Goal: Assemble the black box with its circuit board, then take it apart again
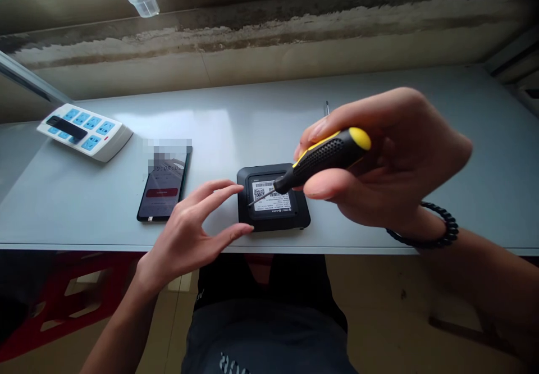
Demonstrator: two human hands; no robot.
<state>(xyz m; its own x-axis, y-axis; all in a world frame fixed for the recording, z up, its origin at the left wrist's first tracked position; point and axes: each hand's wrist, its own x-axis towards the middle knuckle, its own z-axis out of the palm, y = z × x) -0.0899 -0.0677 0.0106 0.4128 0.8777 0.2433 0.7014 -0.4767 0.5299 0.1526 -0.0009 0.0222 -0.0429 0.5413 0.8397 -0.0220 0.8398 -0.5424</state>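
A flat black electronic device [301,212], square with rounded corners, lies near the table's front edge, its white printed label facing up. My left hand [191,225] grips it lightly at the left side, thumb at the near corner and a fingertip against the left edge. In my right hand [391,163] is a screwdriver [326,156] with a black and yellow handle, held slanting down to the left. The tip of its thin shaft meets the device near the left side of the label; any screw there is too small to make out.
Left of the device lies a phone [162,191] with a timer on its screen. Farther left is a white power strip [112,146] with a dark bar-shaped object [67,128] on it. A thin metal rod [327,108] shows behind my right hand. Below stands a red stool [84,301].
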